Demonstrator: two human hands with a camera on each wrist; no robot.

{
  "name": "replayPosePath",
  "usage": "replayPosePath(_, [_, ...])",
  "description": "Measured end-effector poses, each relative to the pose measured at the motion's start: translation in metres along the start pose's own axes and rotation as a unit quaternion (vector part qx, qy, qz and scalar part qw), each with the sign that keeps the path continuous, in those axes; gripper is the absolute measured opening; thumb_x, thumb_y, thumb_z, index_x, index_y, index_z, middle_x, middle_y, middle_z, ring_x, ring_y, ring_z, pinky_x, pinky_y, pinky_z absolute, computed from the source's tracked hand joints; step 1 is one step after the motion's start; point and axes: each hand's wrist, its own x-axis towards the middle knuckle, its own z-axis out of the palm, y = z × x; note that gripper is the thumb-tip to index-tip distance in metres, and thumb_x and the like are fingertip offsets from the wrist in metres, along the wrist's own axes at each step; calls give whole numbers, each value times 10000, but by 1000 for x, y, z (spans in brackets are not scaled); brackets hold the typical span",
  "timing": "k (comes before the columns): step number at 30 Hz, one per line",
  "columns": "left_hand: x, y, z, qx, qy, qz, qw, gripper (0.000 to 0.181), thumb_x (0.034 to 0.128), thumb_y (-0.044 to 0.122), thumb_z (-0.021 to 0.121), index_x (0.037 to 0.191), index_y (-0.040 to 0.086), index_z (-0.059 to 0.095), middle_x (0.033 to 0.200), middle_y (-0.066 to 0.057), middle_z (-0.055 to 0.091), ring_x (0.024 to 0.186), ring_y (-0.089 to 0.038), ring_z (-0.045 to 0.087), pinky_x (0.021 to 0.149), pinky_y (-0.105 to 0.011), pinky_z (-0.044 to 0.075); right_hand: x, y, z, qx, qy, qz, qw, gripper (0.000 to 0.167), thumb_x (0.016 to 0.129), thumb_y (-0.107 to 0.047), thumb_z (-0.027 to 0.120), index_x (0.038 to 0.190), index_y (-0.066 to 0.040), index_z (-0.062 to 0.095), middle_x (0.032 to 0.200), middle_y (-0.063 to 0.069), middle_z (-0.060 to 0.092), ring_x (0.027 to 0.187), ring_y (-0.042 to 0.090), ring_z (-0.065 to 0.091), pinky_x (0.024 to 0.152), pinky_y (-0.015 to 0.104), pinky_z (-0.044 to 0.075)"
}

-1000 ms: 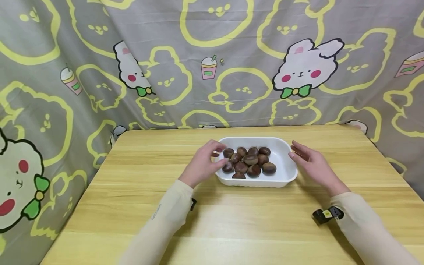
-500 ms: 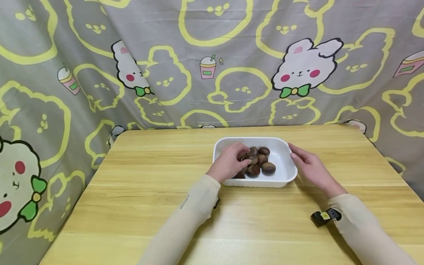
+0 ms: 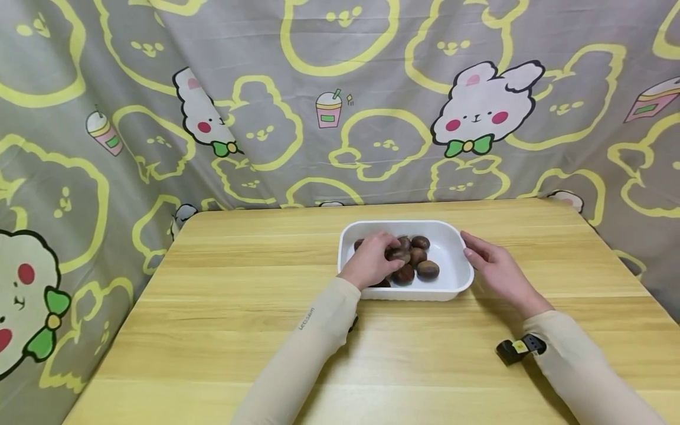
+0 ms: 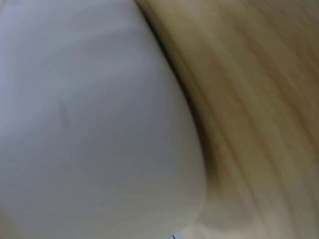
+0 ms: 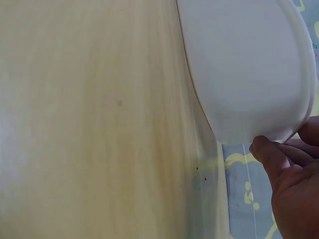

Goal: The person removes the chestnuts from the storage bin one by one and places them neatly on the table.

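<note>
Head view: 1 line of small dark lettering (image 3: 306, 319) on the L sleeve (image 3: 305, 354), along the forearm, slanting up twd the wrist. Starts w/ cap. L, reads approx. "Letssam"; last few letters too small to be sure of. R wrist: black camera (image 3: 509, 352) w/ yellow sticker (image 3: 519, 347), any print on it too tiny to read. Back curtain (image 3: 382, 88): pink cup (image 3: 329, 111) nr the middle w/ green label (image 3: 327, 118), can't make out wording on it. Wrist views: no legible txt.
</note>
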Motion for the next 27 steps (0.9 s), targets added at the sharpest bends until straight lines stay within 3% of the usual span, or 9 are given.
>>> replayPosePath(15, [7, -4, 3, 235, -269, -66, 9993, 344, 890, 199, 752, 1195, 61, 671, 1169, -47, 623, 1081, -174, 574, 925, -242, 443, 0, -1, 1, 106, 124, 104, 9998, 486, 1055, -156, 469, 1452, 101, 357, 1424, 315, 411, 1294, 437, 420, 875, 40, 358])
replayPosePath(23, [7, -5, 3, 126, -233, 15, 9996, 337, 885, 183, 756, 1186, 58, 669, 1188, -55, 635, 1096, -177, 574, 942, -248, 434, 0, -4, 0, 79, 170, 110, 9998, 481, 1050, -166, 484, 1439, 99, 385, 1408, 310, 433, 1275, 436, 442, 858, 42, 369])
replayPosePath(27, [2, -5, -4, -144, -119, 0, 9998, 347, 885, 166, 756, 1198, 51, 663, 1165, -48, 640, 1055, -161, 587, 920, -244, 446, 0, -5, 0, 64, 146, 108, 9998, 482, 1050, -165, 484, 1439, 102, 382, 1409, 314, 430, 1278, 437, 440, 860, 44, 371])
